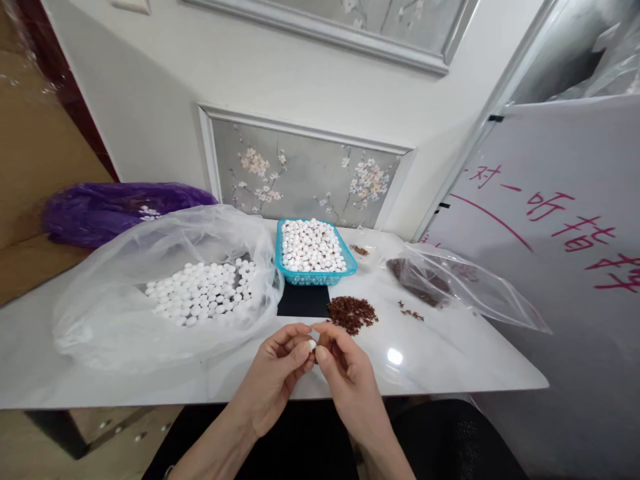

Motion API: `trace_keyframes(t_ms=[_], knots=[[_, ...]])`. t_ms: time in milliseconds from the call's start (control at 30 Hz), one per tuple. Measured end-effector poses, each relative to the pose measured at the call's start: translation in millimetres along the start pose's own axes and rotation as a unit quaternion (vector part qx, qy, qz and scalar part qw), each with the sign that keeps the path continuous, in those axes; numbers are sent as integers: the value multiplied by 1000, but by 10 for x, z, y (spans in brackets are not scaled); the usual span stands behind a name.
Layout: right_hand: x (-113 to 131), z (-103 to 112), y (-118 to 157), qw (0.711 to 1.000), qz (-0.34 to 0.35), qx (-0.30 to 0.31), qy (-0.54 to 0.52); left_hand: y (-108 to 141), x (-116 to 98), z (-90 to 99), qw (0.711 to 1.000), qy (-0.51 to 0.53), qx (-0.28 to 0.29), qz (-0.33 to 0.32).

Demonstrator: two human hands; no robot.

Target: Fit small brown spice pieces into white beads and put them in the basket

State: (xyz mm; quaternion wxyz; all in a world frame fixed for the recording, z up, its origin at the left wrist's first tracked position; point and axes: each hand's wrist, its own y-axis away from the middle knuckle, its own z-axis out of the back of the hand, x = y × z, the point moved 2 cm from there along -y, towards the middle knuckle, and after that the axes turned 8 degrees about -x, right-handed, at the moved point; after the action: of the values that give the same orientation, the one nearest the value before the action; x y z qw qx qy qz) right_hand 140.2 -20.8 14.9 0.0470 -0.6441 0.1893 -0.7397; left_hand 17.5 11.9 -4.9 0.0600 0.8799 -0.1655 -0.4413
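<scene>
Near the table's front edge my two hands meet. My left hand [273,380] is closed, with thumb and fingers pinching a small white ball [313,345]. Close against it, the fingers of my right hand [354,377] are bent together in a pinch; whatever they hold is too small or hidden. Just beyond my right hand lies a pile of small reddish-brown pieces [353,313]. Behind the hands stands a blue plastic basket [351,265] heaped with white balls [313,245]. To the left, a clear plastic bag [100,327] lies open with many white balls [200,292] in it.
A purple bag [110,210] lies at the back left beside cardboard [30,167]. A black flat square [303,301] lies before the basket. On the right are a clear bag of brown material [420,280] and a whiteboard [550,200]. Several white balls [139,438] are on the floor.
</scene>
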Motion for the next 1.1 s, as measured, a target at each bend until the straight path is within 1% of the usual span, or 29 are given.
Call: trace_keyframes(t_ms=[67, 100, 167, 300, 533, 667, 1100], knots=[[43, 43, -19, 998, 17, 57, -5, 3, -7, -4, 1000, 5, 12, 8], [64, 61, -25, 997, 24, 73, -1, 6, -11, -8, 1000, 4, 18, 8], [98, 85, -29, 996, 32, 84, 18, 12, -18, -18, 1000, -6, 27, 3], [127, 95, -26, 995, 31, 79, 47, 7, -20, -34, 999, -23, 39, -4], [115, 114, -39, 996, 23, 85, 28, 1, 3, -13, 999, -31, 38, -5], [116, 109, -25, 996, 25, 75, 35, 17, 13, -10, 999, -31, 40, -8], [95, 32, 7, 993, 83, 26, 74, 36, 1, -25, 998, -33, 52, -12]])
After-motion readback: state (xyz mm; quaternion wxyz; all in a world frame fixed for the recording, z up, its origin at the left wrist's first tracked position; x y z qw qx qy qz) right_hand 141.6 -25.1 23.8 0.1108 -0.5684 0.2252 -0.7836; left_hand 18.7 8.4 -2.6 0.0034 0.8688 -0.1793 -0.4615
